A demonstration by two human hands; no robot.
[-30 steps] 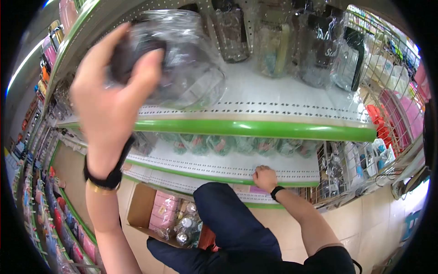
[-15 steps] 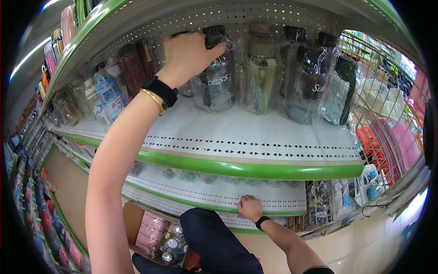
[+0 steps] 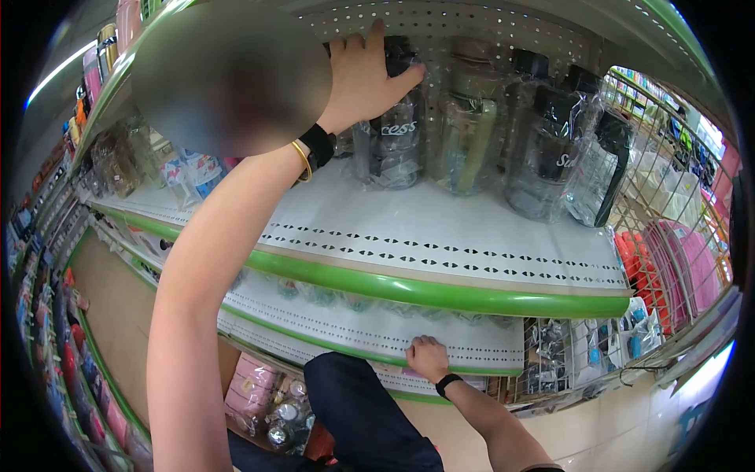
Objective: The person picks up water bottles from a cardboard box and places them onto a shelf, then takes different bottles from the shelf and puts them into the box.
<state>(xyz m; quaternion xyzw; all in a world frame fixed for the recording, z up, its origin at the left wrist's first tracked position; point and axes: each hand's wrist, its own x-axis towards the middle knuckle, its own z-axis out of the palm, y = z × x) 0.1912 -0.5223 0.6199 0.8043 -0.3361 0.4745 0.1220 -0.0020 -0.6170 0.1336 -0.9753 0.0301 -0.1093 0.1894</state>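
My left hand point(image 3: 363, 79), with a dark watch and a gold bangle point(image 3: 302, 160) on its wrist, is at the top of a clear bottle point(image 3: 397, 149) with a black lid and white lettering, standing upright in plastic wrap. Its fingers point up and apart, and the thumb stretches right across the lid; contact with the lid is hard to make out. To the right stands an olive-tinted wrapped bottle point(image 3: 465, 145). My right hand point(image 3: 429, 359) lies on the green front edge of a lower shelf point(image 3: 480, 346), holding nothing, fingers extended.
Further right are more black-lidded bottles point(image 3: 543, 157) beside a wire rack point(image 3: 668, 181) with pink items. A round blur point(image 3: 232, 79) hides part of the upper left shelf. Below, a carton holds pink packs point(image 3: 252, 385) and wrapped bottles point(image 3: 287, 413), near my dark-clothed knee point(image 3: 346, 393).
My left hand's fingers have spread and lifted from their curled grip around the lids. The view has shifted slightly, and a blur now covers the upper left. My right hand stays on the lower shelf.
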